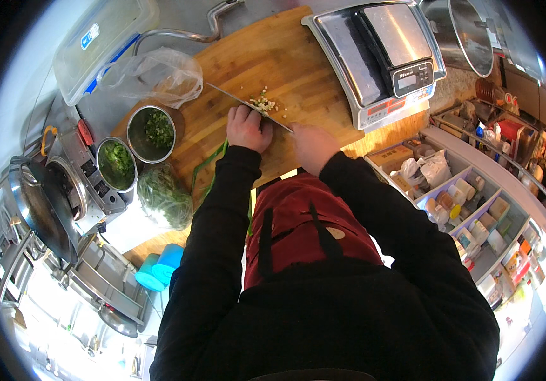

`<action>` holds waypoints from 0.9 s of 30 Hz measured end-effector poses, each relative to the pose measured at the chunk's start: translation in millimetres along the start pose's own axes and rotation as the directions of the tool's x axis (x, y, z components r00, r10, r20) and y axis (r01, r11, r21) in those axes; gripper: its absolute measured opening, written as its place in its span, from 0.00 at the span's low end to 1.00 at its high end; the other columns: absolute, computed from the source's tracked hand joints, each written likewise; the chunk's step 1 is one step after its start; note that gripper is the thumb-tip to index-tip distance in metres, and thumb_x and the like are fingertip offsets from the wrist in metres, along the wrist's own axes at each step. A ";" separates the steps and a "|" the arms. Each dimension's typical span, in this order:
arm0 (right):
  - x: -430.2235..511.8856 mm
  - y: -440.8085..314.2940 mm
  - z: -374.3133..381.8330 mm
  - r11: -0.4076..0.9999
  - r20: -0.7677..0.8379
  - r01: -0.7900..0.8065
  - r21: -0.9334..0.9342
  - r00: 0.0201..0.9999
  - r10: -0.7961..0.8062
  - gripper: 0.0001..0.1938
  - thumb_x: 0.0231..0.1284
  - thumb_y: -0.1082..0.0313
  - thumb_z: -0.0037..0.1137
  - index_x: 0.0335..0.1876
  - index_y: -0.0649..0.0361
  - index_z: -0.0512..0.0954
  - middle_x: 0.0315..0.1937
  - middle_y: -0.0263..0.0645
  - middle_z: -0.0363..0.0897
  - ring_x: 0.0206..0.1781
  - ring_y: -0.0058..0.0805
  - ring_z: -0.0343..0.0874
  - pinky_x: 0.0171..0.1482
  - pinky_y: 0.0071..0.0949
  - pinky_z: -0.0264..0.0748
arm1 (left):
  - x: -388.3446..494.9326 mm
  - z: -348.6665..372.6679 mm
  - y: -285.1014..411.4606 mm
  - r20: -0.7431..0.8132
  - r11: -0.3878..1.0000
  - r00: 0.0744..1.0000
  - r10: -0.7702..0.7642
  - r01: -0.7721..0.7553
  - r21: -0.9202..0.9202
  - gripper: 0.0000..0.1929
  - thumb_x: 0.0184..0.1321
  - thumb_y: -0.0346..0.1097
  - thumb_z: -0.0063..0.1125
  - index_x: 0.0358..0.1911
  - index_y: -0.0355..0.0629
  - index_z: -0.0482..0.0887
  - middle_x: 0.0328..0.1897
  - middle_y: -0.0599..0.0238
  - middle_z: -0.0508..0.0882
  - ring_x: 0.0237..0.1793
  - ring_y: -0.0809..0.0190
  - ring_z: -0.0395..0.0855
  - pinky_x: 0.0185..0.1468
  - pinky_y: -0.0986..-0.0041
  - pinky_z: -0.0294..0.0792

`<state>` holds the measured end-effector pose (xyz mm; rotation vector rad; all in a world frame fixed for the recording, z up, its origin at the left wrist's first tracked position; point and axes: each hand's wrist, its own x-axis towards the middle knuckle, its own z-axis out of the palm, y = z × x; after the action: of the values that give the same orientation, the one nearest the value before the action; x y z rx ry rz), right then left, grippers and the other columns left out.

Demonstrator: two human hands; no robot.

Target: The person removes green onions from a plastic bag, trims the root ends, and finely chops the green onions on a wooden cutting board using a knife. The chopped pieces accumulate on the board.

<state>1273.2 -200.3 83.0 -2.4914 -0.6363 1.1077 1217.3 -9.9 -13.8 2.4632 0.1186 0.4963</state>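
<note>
My right hand [313, 146] grips a kitchen knife [234, 96], whose thin blade slants up and left across the wooden cutting board [282, 52]. Curled fingers of my left hand [249, 127] press down right beside the blade. Long green scallion stalks [203, 165] trail from under that hand and wrist towards the board's near left edge; their cut ends are hidden by the fingers. On the far side of the blade lies a small heap of chopped pale scallion pieces [264, 104], with a few bits scattered around it.
Left of my hands stand a steel container of chopped greens [151, 135], another container of leafy greens [117, 162] and a bag of greens [165, 195]. A plastic bag [177, 78] lies behind them. Digital scales [339, 57] occupy the right; a wok [39, 209] sits far left.
</note>
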 end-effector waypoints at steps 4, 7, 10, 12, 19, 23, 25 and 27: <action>0.4 -3.9 -2.5 0.999 -0.035 0.029 0.016 0.999 -0.028 0.17 0.76 0.66 0.50 0.62 0.63 0.81 0.43 0.59 0.88 0.50 0.62 0.87 0.54 0.57 0.82 | -2.1 1.2 -1.0 0.012 1.000 1.000 -0.006 0.006 0.010 0.07 0.48 0.34 0.68 0.31 0.43 0.87 0.37 0.55 0.81 0.42 0.42 0.79 0.47 0.52 0.76; -19.8 -1.5 -9.1 0.995 -0.099 0.066 0.075 0.993 -0.058 0.14 0.75 0.66 0.50 0.57 0.63 0.81 0.40 0.59 0.89 0.46 0.62 0.88 0.50 0.58 0.82 | -7.6 2.5 -6.1 0.014 0.999 1.000 -0.022 0.021 0.035 0.07 0.48 0.34 0.69 0.31 0.43 0.87 0.37 0.55 0.80 0.43 0.42 0.78 0.46 0.52 0.76; -27.5 3.6 -7.1 0.997 -0.089 0.046 0.064 0.995 -0.040 0.13 0.74 0.65 0.49 0.55 0.62 0.81 0.40 0.59 0.89 0.45 0.62 0.88 0.49 0.59 0.83 | -6.4 0.9 -3.6 0.014 1.000 1.000 -0.026 0.026 0.017 0.07 0.47 0.34 0.69 0.30 0.43 0.86 0.36 0.55 0.80 0.42 0.42 0.78 0.46 0.51 0.75; -23.0 6.2 -3.5 0.999 -0.061 0.035 0.028 0.998 -0.034 0.13 0.74 0.65 0.50 0.54 0.63 0.81 0.40 0.59 0.89 0.46 0.63 0.88 0.49 0.60 0.82 | -2.0 0.2 0.2 -0.004 1.000 1.000 -0.010 0.010 -0.007 0.07 0.47 0.34 0.70 0.29 0.43 0.85 0.36 0.55 0.79 0.41 0.42 0.78 0.45 0.51 0.75; 6.1 -15.4 -2.3 0.998 -0.022 -0.006 0.056 1.000 0.007 0.16 0.78 0.63 0.52 0.61 0.63 0.81 0.42 0.59 0.87 0.48 0.63 0.86 0.52 0.58 0.81 | -3.4 1.6 -0.6 -0.004 1.000 1.000 -0.020 0.020 0.003 0.07 0.47 0.33 0.70 0.29 0.44 0.86 0.35 0.56 0.79 0.41 0.42 0.78 0.45 0.52 0.75; -20.3 -3.0 -6.9 0.995 -0.097 0.038 0.092 0.995 -0.029 0.13 0.76 0.63 0.51 0.54 0.63 0.81 0.41 0.59 0.89 0.47 0.62 0.88 0.50 0.59 0.82 | -4.1 -1.0 -1.1 0.002 1.000 1.000 -0.016 0.016 0.026 0.07 0.47 0.33 0.70 0.29 0.44 0.86 0.35 0.55 0.79 0.41 0.42 0.78 0.44 0.52 0.75; -23.2 -0.8 -6.4 0.995 -0.095 0.048 0.082 0.995 -0.040 0.12 0.75 0.63 0.50 0.50 0.63 0.81 0.41 0.58 0.89 0.46 0.62 0.89 0.50 0.59 0.83 | -4.6 -2.1 -0.7 -0.001 1.000 1.000 -0.012 0.012 0.028 0.07 0.47 0.33 0.70 0.29 0.44 0.86 0.35 0.55 0.79 0.41 0.42 0.78 0.44 0.51 0.75; -19.2 5.6 1.1 0.997 -0.086 0.040 0.068 0.996 -0.034 0.12 0.75 0.64 0.50 0.50 0.63 0.81 0.41 0.58 0.89 0.46 0.62 0.89 0.51 0.59 0.83 | -2.6 -1.1 1.1 -0.004 1.000 1.000 -0.013 0.013 0.009 0.07 0.47 0.33 0.70 0.29 0.44 0.85 0.35 0.55 0.79 0.41 0.41 0.78 0.44 0.51 0.75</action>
<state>1262.4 -215.0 91.3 -2.4428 -0.6069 0.9876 1214.4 -10.7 -13.3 2.4689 0.1382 0.4961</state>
